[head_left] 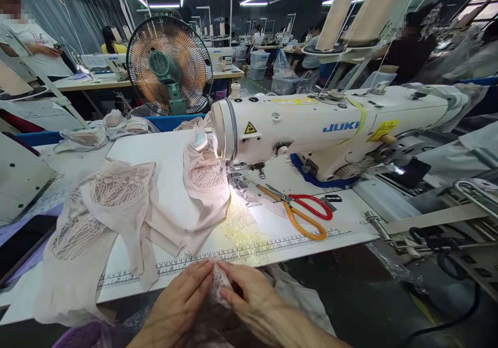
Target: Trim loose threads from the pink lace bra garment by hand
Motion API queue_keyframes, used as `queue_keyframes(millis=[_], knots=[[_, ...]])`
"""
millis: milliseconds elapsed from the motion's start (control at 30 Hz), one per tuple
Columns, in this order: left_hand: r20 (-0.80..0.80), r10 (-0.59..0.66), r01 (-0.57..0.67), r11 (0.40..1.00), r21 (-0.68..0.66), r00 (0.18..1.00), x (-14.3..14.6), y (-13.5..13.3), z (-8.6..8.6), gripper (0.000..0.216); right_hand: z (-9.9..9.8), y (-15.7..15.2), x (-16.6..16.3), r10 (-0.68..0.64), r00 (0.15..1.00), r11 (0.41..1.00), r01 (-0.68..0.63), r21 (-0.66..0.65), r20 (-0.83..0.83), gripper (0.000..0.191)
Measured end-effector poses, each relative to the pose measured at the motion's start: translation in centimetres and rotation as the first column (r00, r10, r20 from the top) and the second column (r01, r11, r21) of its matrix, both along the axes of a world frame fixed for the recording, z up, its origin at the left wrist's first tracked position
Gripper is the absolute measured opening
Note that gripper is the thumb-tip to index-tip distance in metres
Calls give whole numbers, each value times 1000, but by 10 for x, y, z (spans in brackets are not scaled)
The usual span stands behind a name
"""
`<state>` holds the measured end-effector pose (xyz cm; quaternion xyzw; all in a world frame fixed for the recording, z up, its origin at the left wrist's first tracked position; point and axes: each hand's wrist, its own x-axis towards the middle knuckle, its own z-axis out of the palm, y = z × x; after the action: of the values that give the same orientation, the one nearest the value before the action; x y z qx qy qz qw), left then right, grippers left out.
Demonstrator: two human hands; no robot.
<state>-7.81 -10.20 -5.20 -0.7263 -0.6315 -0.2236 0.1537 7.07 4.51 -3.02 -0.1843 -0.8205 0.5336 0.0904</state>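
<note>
Both my hands meet at the table's front edge, pinching a small piece of pale pink lace fabric (220, 280). My left hand (182, 306) grips it from the left with fingers closed. My right hand (252, 298) pinches it from the right. More pink lace pieces (116, 208) lie spread on the white table (175, 166) to the left, and another lace piece (206, 177) rests by the needle of the white JUKI sewing machine (330, 125).
Scissors with a red and an orange handle (303, 210) lie right of the needle. A ruler strip (233, 254) runs along the table's front edge. A standing fan (169, 65) is behind the table. Other people work at machines further back.
</note>
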Motion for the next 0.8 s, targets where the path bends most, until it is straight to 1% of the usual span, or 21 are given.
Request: queue_keyframes(millis=[133, 267, 367, 467, 667, 733, 800], knots=[[2, -8, 8, 1000, -15, 1000, -2, 0, -1, 54, 1, 3, -1, 25, 999, 999, -26, 46, 41, 50], [-10, -8, 8, 999, -53, 1000, -3, -2, -1, 51, 9, 5, 0, 35, 996, 996, -42, 83, 79, 49], [-18, -10, 9, 999, -39, 1000, -2, -1, -1, 46, 13, 6, 0, 47, 995, 995, -54, 81, 84, 47], [-19, -3, 2, 1000, -22, 1000, -3, 0, -4, 44, 11, 6, -1, 45, 996, 997, -50, 66, 79, 48], [-16, 2, -2, 1000, -9, 1000, -3, -1, -7, 49, 0, 5, -3, 26, 999, 998, -28, 57, 30, 49], [-20, -6, 6, 1000, -10, 1000, -2, -1, -7, 50, 0, 5, -3, 20, 999, 998, -21, 55, 34, 49], [-18, -1, 1, 1000, -3, 1000, -1, -1, -6, 51, 5, 5, -3, 23, 999, 998, -26, 60, 50, 50]])
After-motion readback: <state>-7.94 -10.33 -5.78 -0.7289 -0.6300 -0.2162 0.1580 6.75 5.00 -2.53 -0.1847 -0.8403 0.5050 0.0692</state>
